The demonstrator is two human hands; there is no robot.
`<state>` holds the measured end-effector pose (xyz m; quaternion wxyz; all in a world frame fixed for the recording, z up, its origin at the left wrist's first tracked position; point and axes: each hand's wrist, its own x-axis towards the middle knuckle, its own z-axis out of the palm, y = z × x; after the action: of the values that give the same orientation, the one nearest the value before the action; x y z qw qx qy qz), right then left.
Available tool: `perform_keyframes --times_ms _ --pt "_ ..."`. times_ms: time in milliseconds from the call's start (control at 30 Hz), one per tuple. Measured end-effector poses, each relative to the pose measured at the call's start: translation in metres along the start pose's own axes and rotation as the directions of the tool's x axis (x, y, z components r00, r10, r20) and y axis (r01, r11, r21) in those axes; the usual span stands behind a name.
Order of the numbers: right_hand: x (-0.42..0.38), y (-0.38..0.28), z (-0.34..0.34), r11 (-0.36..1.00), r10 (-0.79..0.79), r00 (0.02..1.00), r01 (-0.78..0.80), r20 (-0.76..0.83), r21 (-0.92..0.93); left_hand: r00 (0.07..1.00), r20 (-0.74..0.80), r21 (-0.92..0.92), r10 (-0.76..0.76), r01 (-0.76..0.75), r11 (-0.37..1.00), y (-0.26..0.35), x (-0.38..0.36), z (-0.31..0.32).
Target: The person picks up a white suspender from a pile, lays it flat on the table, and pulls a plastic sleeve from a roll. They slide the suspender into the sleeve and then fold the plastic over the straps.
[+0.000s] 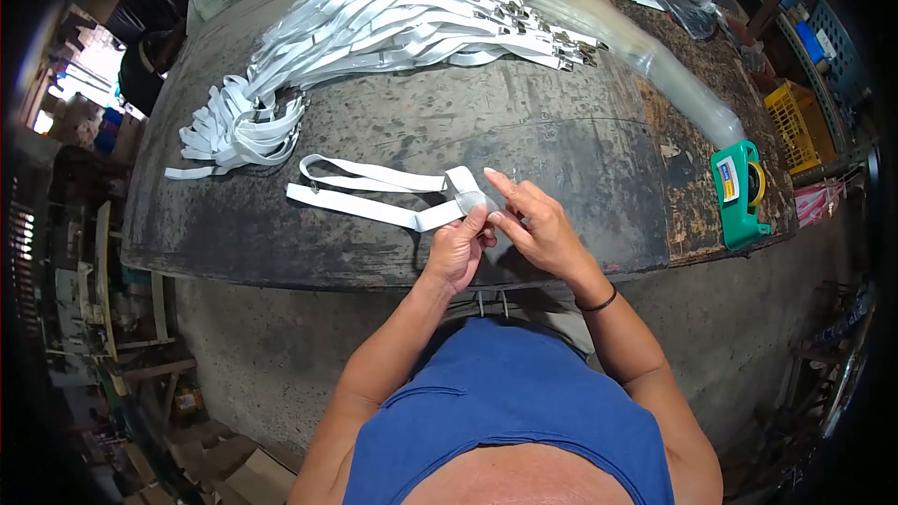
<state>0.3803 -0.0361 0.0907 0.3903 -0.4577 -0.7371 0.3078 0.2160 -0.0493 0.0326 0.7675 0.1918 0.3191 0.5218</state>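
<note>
A white lanyard [355,206] lies in a long loop on the dark table, its near end folded up at my hands. My left hand [458,248] pinches that folded end between thumb and fingers. A greyish, see-through patch [472,200], which looks like clear plastic, covers part of the fold. Close against it is my right hand [535,223], with the index finger stretched forward and the thumb and other fingers drawn together at the fold's right side. What those fingers hold is too small to tell. A small metal piece shows at the loop's far left.
Behind lies a large pile of white lanyards [393,23] with metal clips, bunched at the left. A long clear plastic roll [678,79] runs toward a green tape dispenser [739,194] at the table's right edge. Yellow crate [795,126] and shelves stand beyond.
</note>
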Motion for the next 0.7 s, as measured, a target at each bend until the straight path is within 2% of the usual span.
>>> perform_keyframes --times_ms 67,200,267,400,467,567,700 --pt "0.000 0.000 0.000 0.998 -0.026 0.999 0.029 0.039 -0.063 0.999 0.037 0.040 0.034 -0.035 0.999 -0.001 0.001 -0.004" --pt "-0.004 0.010 0.006 0.993 -0.102 0.995 0.102 0.004 -0.065 0.996 0.030 0.098 0.085 -0.087 0.991 -0.003 0.004 -0.005" --pt "-0.006 0.010 0.007 0.997 -0.078 0.996 0.078 -0.041 0.005 0.993 -0.007 0.143 0.117 -0.115 0.983 -0.002 0.001 0.001" --pt "-0.007 0.011 0.008 0.995 -0.092 0.991 0.096 -0.093 0.033 0.986 -0.029 0.193 0.165 -0.156 0.969 0.002 0.000 0.010" --pt "-0.008 0.008 0.006 0.997 -0.018 0.996 0.024 -0.087 0.073 0.976 -0.060 0.221 0.208 -0.190 0.957 0.002 -0.001 0.013" --pt "-0.009 0.016 0.013 0.988 0.020 0.990 0.002 -0.138 0.156 0.973 -0.050 0.262 0.224 -0.203 0.943 0.004 0.000 0.013" --pt "-0.010 0.018 0.014 0.984 0.054 0.991 -0.032 -0.122 0.178 0.974 -0.054 0.282 0.220 -0.196 0.939 0.006 0.000 0.013"
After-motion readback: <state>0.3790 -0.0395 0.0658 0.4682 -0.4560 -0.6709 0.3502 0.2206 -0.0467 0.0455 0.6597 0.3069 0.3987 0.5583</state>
